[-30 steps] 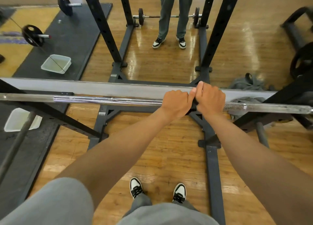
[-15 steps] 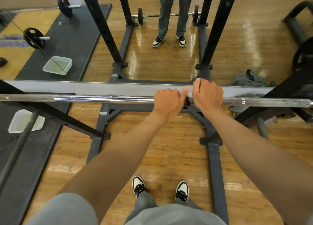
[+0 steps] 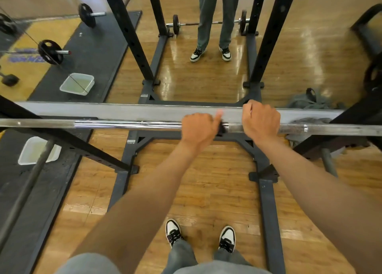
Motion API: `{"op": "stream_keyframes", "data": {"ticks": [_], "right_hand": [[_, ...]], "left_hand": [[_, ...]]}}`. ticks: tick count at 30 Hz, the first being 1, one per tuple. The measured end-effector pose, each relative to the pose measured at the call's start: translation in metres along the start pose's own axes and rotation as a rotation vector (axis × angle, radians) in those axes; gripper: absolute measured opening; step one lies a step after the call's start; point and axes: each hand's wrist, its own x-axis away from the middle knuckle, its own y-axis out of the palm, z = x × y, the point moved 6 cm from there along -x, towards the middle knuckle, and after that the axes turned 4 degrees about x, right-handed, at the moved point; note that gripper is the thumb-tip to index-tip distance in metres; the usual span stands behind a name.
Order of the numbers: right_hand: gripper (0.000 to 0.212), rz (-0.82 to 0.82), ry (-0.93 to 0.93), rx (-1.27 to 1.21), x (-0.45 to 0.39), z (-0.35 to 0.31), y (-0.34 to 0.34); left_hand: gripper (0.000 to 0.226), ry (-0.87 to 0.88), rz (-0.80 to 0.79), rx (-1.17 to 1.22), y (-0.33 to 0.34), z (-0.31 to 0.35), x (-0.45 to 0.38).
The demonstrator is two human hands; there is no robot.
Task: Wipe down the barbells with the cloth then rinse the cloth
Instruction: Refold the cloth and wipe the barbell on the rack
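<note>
Near: person's sneakers [image 3: 200,235] on the wood floor [image 3: 206,180], standing inside the rack base [image 3: 266,209]. Both forearms reach forward to the barbell [image 3: 124,124], which lies horizontal across the rack at arm height.

Left hand [image 3: 197,129] grips the bar, fingers curled over it, thumb sticking up and to the right. A dark cloth [image 3: 221,128] is bunched on the bar just under/right of that hand; only a small piece visible.

Right hand [image 3: 260,119] wraps the bar just beside the cloth, fingers curled tight round the knurled section. Short bare stretch of bar between the two hands.

Left side: white tub [image 3: 34,150] on the black mat [image 3: 68,182], partly behind a rack arm.

Far: mirror edge [image 3: 124,110] just behind the bar. It reflects a tub, rack uprights, a loaded barbell on the floor, and legs and sneakers.
</note>
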Motion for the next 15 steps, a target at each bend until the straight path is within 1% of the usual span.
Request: {"op": "stream_keyframes", "data": {"ticks": [2,3,5,7,8,9,10,11,12,14,15], "right_hand": [[0.041,-0.023,0.007,-0.007,-0.001,-0.002,0.000],[0.042,-0.035,0.024,-0.003,-0.002,-0.002,0.002],[0.042,-0.032,0.041,0.000,0.000,-0.006,-0.002],[0.039,-0.048,0.034,0.002,0.002,-0.028,-0.007],[0.038,-0.069,0.016,-0.010,0.000,-0.044,-0.006],[0.037,-0.101,0.030,-0.054,-0.003,-0.057,-0.003],[0.037,-0.165,0.076,-0.130,-0.008,-0.064,0.002],[0.039,-0.245,0.119,-0.199,-0.014,-0.067,0.010],[0.042,-0.314,0.147,-0.238,-0.019,-0.066,0.015],[0.045,-0.372,0.120,-0.206,-0.022,-0.056,0.023],[0.047,-0.359,0.080,-0.165,-0.019,-0.053,0.023]], "left_hand": [[0.073,-0.110,0.184,-0.014,-0.019,-0.056,0.008],[0.072,-0.150,0.212,-0.011,-0.023,-0.071,0.013],[0.076,-0.198,0.166,-0.016,-0.019,-0.072,0.013],[0.080,-0.130,0.076,-0.070,-0.003,-0.038,0.004],[0.077,-0.071,0.007,-0.083,0.005,-0.015,0.000],[0.065,-0.009,-0.056,-0.044,0.009,0.006,-0.002],[0.046,0.061,-0.087,-0.006,0.012,0.019,0.000],[0.029,0.131,-0.095,-0.038,0.012,0.019,0.003],[0.025,0.187,-0.011,-0.127,0.007,0.009,0.002],[0.036,0.240,0.044,-0.208,-0.003,-0.033,0.002],[0.039,0.238,0.084,-0.236,-0.008,-0.057,0.005]]}}
